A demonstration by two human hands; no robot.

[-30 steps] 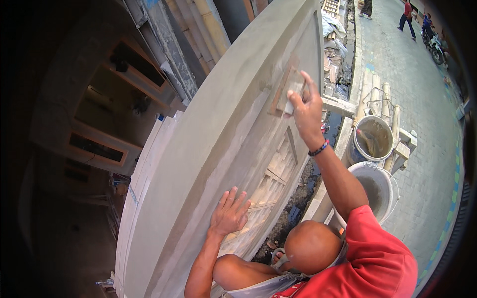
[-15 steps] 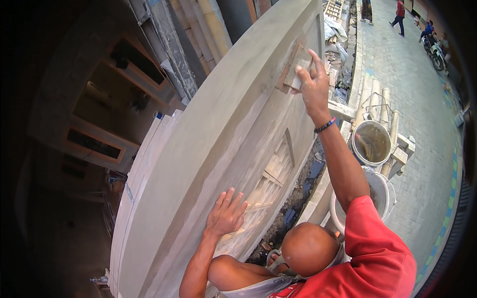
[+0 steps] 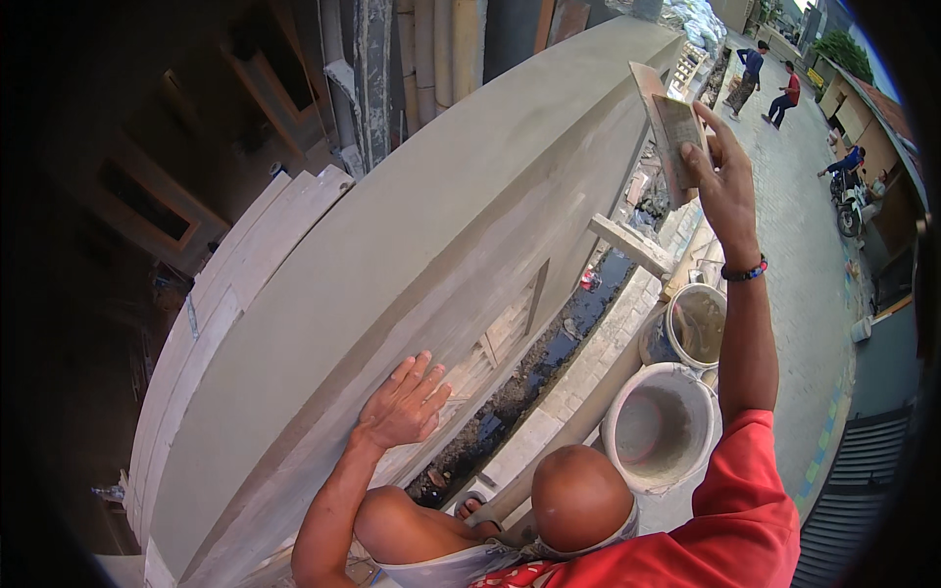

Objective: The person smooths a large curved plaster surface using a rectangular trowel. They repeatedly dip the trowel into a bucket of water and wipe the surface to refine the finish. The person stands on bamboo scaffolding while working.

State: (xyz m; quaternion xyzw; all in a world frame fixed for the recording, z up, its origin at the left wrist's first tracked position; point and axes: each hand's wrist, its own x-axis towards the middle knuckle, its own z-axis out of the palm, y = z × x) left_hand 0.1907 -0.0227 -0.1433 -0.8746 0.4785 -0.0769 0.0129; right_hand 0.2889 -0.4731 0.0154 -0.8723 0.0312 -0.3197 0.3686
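Observation:
My right hand (image 3: 727, 186) grips a flat wooden plastering float (image 3: 668, 127) by its back, fingers wrapped round the far edge and thumb pressed on it. The float is tilted up at the far end of a curved, grey plastered wall (image 3: 392, 225); whether it touches the surface I cannot tell. My left hand (image 3: 400, 404) rests flat with outstretched fingers on the wall's side, beside an opening with a lattice (image 3: 490, 345). Damp, darker patches streak the plaster between the hands.
Below the wall runs a ditch (image 3: 564, 343) with dark water and rubble. Two buckets, a large one (image 3: 609, 431) and a smaller one (image 3: 671, 318), stand beside it near a jutting beam (image 3: 632, 245). Bamboo poles (image 3: 443, 59) stand behind. People (image 3: 750, 73) and a motorcycle (image 3: 849, 211) are on the paved lane.
The float has come off the wall's side face and tilted up toward the far end, carried by my right hand. My left hand remains flat on the wall. The view has swung.

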